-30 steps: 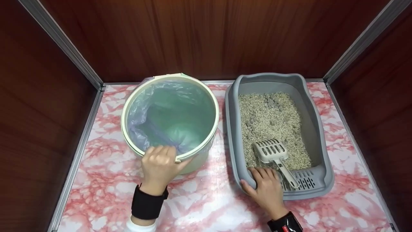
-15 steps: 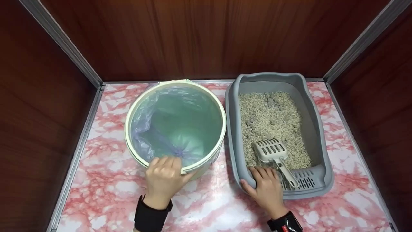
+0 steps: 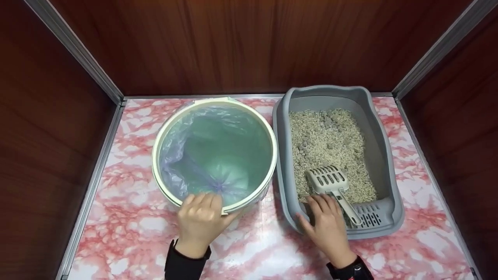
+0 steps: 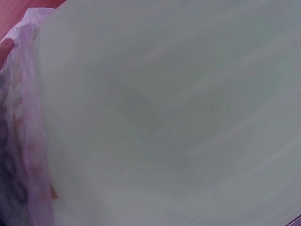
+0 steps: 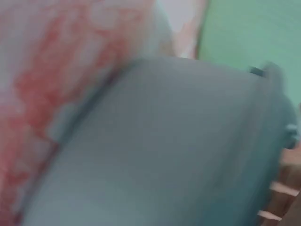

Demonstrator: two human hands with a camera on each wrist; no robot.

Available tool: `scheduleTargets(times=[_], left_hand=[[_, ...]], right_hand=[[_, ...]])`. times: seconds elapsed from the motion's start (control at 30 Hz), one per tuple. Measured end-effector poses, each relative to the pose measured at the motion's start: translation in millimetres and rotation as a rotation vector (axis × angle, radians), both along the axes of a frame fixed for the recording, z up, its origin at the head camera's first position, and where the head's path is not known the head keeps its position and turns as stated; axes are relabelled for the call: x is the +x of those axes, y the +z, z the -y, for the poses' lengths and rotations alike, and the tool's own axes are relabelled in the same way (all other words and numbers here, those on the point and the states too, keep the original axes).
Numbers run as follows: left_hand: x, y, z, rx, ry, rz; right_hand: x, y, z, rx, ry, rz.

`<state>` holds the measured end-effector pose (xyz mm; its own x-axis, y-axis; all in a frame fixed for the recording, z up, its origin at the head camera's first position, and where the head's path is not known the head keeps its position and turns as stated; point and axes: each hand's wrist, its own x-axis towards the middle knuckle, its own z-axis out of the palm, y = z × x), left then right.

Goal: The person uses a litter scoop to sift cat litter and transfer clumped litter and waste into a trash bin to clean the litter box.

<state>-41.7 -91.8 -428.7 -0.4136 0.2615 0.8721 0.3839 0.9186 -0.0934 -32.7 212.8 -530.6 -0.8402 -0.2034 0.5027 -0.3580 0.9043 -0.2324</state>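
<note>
Head view: left hand grips the near rim of the bin, fingers pressed together and curled over the edge, thumb along the outside. Purple liner lines the bin, bunched on the left wall and gathered into a star on the bottom. Bin stands left of the tray; rims overlap in this view, contact cannot be told.

Right hand is over the tray's near left corner, fingers close together and slightly bent, thumb apart, pinching nothing visible. Contact with the tray cannot be told; right wrist view is blurred. Scoop lies just beyond the fingers, head on the litter, handle slanting across the slotted ledge toward the near right. Grey clumps lie mostly toward the back and left.

Step in hand, as judged: steadying the bin close beside the tray. Good practice: hold liner and rim together, so the film cannot slip inward; keep the bin level and off the tray wall. For the scoop, best to grip the handle rather than the slotted head, lifting gently to avoid flicking litter. Risk: a hard pull on the near rim could tip the bin.
</note>
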Motion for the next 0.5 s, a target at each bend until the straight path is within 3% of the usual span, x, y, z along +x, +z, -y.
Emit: scheduleTargets(times=[0.17,0.33,0.5], left_hand=[[-0.3,0.1,-0.1,-0.003,0.0,-0.004],[-1.0,0.2,0.2,-0.002,-0.005,-0.025],[-2.4,0.5,-0.4,0.005,-0.016,-0.044]], right_hand=[[-8.6,24.5,-16.7,-0.004,-0.118,0.042],[-15.6,40.2,-41.4,0.058,-0.282,0.278],[-17.8,39.6,-52.9,0.124,-0.404,0.5]])
